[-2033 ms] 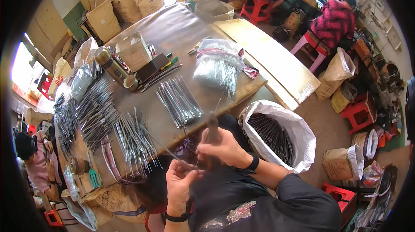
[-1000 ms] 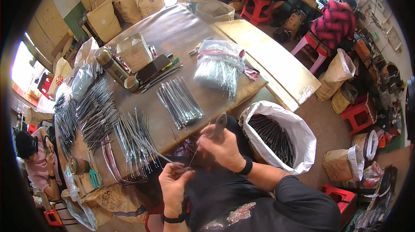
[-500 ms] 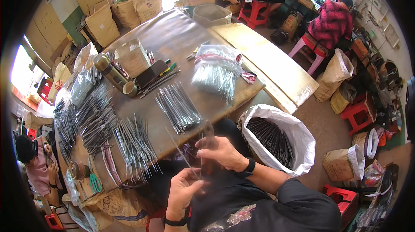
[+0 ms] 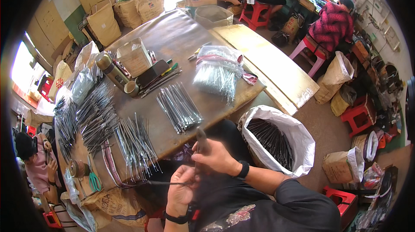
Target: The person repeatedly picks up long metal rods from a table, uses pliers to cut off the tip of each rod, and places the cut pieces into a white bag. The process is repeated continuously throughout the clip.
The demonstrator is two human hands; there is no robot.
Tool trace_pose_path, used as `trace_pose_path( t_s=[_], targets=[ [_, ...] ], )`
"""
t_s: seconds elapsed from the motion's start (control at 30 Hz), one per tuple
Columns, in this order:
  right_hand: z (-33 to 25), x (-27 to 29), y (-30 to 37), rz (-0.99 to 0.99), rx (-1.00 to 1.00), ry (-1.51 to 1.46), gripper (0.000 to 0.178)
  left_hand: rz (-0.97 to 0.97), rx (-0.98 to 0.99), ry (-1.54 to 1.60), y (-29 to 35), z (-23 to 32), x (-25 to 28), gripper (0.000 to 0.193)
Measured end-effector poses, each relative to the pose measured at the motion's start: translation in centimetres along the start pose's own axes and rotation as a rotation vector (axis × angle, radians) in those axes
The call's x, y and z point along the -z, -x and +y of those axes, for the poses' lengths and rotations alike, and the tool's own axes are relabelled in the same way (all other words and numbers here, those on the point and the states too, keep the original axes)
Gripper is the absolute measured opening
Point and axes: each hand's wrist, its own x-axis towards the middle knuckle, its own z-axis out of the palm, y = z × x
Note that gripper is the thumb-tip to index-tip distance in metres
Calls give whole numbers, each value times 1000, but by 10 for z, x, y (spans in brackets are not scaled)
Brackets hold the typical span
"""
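One white sack (image 4: 300,139) of dark rods (image 4: 271,143)

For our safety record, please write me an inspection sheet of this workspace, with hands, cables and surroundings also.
Surface: brown table, rods piled along its left side.
Job's things: thin rods in bunches; dark ones inside white sack.
Clutter: flask, cup, box, green-handled scissors.
Hands: left hand holds dark strip; right hand grips blurred tool.
Cables: nothing clearly seen.
Surroundings: seated people, red stools, brown sacks.

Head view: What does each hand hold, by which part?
Left hand pinches a thin dark rod near its right end; right hand grips a blurred dark tool, part unclear.
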Motion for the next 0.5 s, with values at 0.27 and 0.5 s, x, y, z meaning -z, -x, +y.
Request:
trace_pose_path(
  t_s=[0.27, 0.5],
  targets=[
    [-1, -8, 6, 13, 118, 77, 24, 59, -70, -131, -2, -1, 3, 15],
    [4, -7, 9, 32, 94, 31, 22, 106, -104, -200, -2, -5, 2, 13]
  ],
)
